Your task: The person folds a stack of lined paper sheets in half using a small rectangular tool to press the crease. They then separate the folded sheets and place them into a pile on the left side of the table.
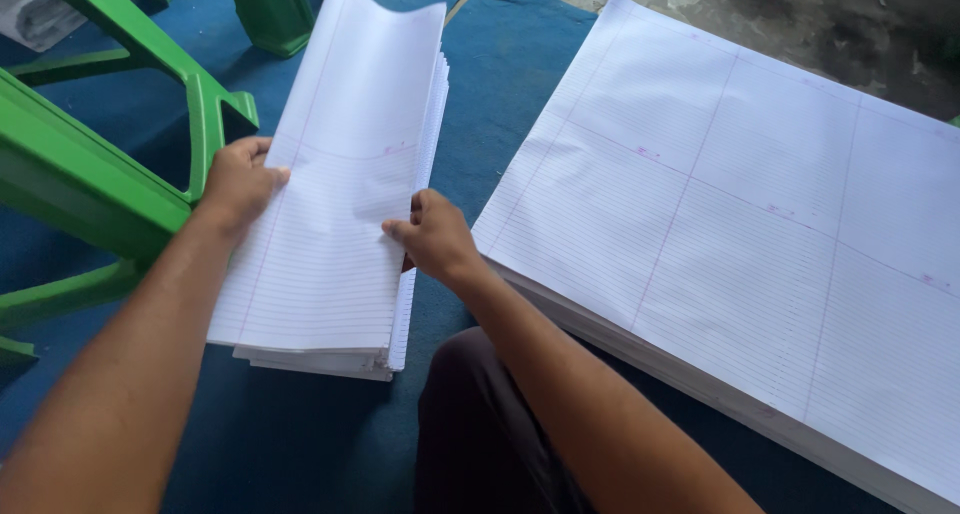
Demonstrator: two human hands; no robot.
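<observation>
The narrow stack of folded white ruled paper sheets (335,224) lies on the blue floor mat (300,444), near its left edge beside the green plastic chair legs (120,164). The left hand (238,182) pinches the stack's left edge; the right hand (432,236) grips the top sheets' right edge. Best keep both edges flush and press the fold evenly. The big stack of unfolded ruled sheets (760,224) lies to the right.

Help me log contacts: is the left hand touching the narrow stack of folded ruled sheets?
Touching. In the head view, the left hand lies on the left edge of the folded ruled stack, fingers on the top sheet, with no gap showing.
</observation>
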